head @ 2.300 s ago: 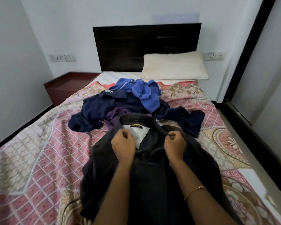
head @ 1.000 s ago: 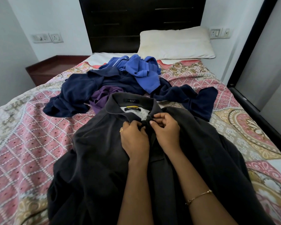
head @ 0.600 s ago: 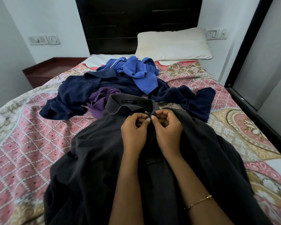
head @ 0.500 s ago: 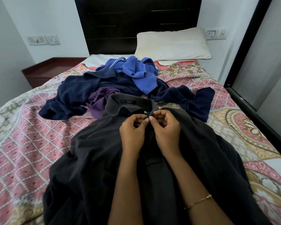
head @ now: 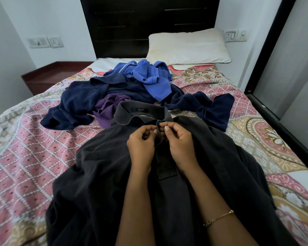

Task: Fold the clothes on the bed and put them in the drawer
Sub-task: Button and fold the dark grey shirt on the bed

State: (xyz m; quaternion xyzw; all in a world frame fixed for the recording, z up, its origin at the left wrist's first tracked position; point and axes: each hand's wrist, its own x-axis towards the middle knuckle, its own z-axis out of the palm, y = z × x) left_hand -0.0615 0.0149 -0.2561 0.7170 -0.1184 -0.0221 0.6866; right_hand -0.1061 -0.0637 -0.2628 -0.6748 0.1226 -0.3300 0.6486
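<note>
Both the left hand (head: 140, 148) and right hand (head: 180, 144) pinch the placket of the soft, limp dark grey polo shirt (head: 103, 174), likely best lifted by its shoulders.

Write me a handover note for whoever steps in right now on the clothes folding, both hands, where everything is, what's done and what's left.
Left hand and right hand both pinch the placket just below the collar of the dark grey polo shirt, which lies face up on the bed.
Unfolded pile behind it: navy garment, purple garment, blue shirt.
Done: the polo is laid out, nothing folded.
Left: fold everything and put it in the drawer, which is not in view.
</note>
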